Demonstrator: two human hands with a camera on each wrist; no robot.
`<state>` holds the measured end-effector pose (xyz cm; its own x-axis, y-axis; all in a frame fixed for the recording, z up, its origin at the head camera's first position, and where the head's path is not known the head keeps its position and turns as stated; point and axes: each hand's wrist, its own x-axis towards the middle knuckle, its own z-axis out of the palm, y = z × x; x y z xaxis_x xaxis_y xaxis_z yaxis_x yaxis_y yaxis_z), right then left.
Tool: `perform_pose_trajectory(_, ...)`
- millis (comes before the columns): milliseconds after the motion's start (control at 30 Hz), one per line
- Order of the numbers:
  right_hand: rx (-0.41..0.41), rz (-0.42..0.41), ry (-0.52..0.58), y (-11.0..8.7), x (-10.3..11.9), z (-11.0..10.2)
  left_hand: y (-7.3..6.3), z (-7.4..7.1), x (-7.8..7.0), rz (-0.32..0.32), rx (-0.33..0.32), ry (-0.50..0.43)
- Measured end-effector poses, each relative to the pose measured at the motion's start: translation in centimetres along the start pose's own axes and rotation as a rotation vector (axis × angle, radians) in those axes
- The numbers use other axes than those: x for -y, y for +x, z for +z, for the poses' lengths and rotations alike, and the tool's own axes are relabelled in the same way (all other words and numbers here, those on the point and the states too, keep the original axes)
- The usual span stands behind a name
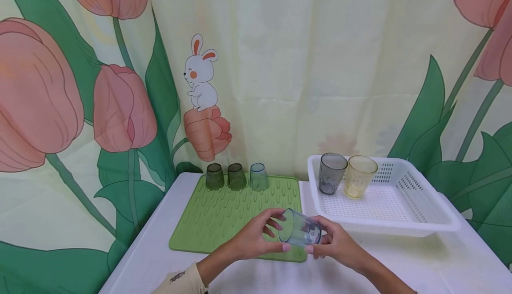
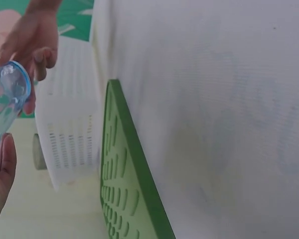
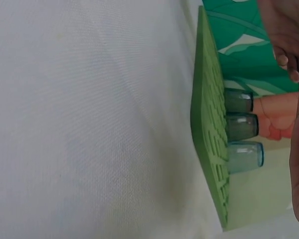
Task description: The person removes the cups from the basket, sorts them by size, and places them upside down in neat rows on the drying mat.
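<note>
A clear bluish drinking glass (image 1: pixel 300 229) is held tilted on its side above the front right of a green ribbed mat (image 1: pixel 236 218), its mouth toward the left. My left hand (image 1: pixel 260 236) grips it at the rim end, fingers behind and thumb below. At the base end, my right hand (image 1: pixel 336 243) holds it between fingers and thumb. In the left wrist view the glass (image 2: pixel 10 89) spans both hands. Along the mat's back edge stand two dark glasses (image 1: pixel 214 178) and a light blue glass (image 1: pixel 259 179), narrow ends up.
A white perforated plastic basket (image 1: pixel 430 227) stands at the right on the white-covered table (image 1: pixel 380 258). Inside at its left are a grey glass (image 1: pixel 331 176) and a yellow glass (image 1: pixel 358 178), both upright. A curtain (image 1: pixel 272 62) printed with tulips and a rabbit hangs behind the table.
</note>
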<state>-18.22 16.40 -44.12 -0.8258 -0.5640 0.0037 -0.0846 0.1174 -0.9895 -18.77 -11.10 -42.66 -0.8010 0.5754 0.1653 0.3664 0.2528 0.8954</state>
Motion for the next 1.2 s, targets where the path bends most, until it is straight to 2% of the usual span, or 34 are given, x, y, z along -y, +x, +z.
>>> perform_pose_trajectory(267, -0.003, -0.011, 0.031, 0.1, 0.1, 0.0, -0.3, 0.0, 0.4, -0.045, -0.001, -0.044)
perform_pose_trajectory(733, -0.032, -0.078, 0.042, 0.8, 0.0, 0.5, -0.8, -0.3, 1.3, -0.059, -0.024, -0.057)
perform_pose_trajectory(1200, -0.143, -0.075, 0.005, 2.9, 1.0, 1.2, -2.4, -1.5, 2.1, -0.11, -0.056, -0.038)
